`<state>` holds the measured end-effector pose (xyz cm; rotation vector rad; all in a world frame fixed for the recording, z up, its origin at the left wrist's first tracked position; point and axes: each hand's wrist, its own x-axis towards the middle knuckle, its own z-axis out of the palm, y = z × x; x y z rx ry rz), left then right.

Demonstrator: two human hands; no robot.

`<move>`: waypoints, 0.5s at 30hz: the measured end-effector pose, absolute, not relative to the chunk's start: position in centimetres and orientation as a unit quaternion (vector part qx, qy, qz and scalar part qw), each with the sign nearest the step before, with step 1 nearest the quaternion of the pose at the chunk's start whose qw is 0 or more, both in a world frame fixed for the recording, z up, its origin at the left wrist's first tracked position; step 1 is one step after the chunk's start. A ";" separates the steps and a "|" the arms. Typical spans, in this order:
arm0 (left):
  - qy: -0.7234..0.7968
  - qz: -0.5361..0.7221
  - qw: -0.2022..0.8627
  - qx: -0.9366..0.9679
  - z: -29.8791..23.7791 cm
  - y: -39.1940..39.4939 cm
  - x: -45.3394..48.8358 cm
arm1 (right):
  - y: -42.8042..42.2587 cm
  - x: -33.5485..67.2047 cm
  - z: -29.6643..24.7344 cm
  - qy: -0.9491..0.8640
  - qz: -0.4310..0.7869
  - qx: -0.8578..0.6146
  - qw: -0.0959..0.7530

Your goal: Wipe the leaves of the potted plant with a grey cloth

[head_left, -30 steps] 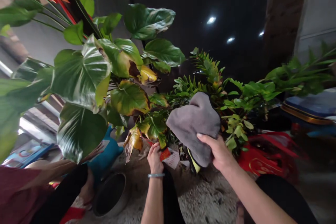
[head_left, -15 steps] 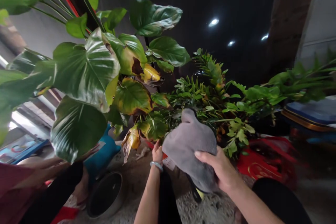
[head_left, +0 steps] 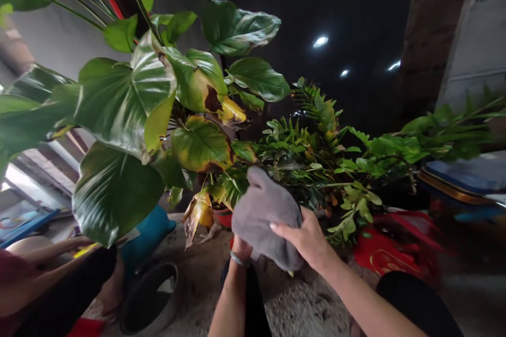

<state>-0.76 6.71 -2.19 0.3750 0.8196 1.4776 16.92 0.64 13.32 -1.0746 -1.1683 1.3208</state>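
My right hand [head_left: 306,237] grips a soft grey cloth [head_left: 266,218], its thumb lying over the near face. The cloth hangs bunched up in front of me, below the foliage, with a rounded flap at the top. My left hand [head_left: 241,248], with a pale bangle at the wrist, is at the cloth's lower left edge; its fingers are hidden behind it. Something small and white shows partly beside that wrist. Close behind the cloth are a reddish plant pot [head_left: 224,218] and a withered yellow-brown leaf [head_left: 198,216].
Large green leaves [head_left: 118,192] reach in from the left, and lower plants [head_left: 308,152] fill the middle. A dark bucket [head_left: 149,297] and a blue object [head_left: 148,237] stand at left beside another person's arms [head_left: 43,263]. A red bag [head_left: 395,245] lies at right.
My right hand and the cloth have moved left, bringing the cloth over my left hand's fingers, which showed before. My left hand is slightly lower. At left, the other person's hands now show something yellow.
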 end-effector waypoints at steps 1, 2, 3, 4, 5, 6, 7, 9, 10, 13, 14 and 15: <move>0.356 0.656 0.645 0.165 -2.1 6.7 -0.7 | 1.7 16.2 13.9 -0.475 0.547 -0.438 0.532; 0.351 0.664 0.640 0.162 -1.9 6.7 -0.6 | 2.7 15.4 14.1 -0.454 0.554 -0.432 0.547; 0.344 0.672 0.637 0.158 -1.8 6.7 -0.6 | 3.4 14.7 13.9 -0.429 0.569 -0.430 0.554; 0.338 0.678 0.635 0.153 -1.6 6.7 -0.6 | 3.7 14.2 13.4 -0.405 0.585 -0.432 0.554; 0.333 0.677 0.639 0.150 -1.5 6.7 -0.7 | 3.5 13.8 12.5 -0.386 0.600 -0.438 0.548; 0.331 0.670 0.648 0.148 -1.4 6.7 -0.8 | 2.9 13.8 11.5 -0.374 0.609 -0.449 0.536; 0.331 0.660 0.658 0.148 -1.3 6.7 -0.9 | 2.0 14.0 10.5 -0.369 0.616 -0.463 0.519; 0.336 0.637 0.676 0.156 -1.3 6.6 -1.0 | -0.3 14.9 9.0 -0.375 0.626 -0.489 0.478; 0.337 0.631 0.681 0.159 -1.3 6.6 -1.1 | -1.3 15.5 8.8 -0.383 0.630 -0.498 0.457; 0.342 0.630 0.679 0.160 -1.4 6.4 -1.0 | -2.4 16.8 10.2 -0.429 0.622 -0.490 0.436; 0.342 0.633 0.676 0.160 -1.5 6.4 -1.0 | -2.0 17.0 11.2 -0.448 0.607 -0.479 0.450; 0.343 0.638 0.671 0.161 -1.5 6.3 -0.9 | -1.2 17.0 12.2 -0.463 0.586 -0.470 0.470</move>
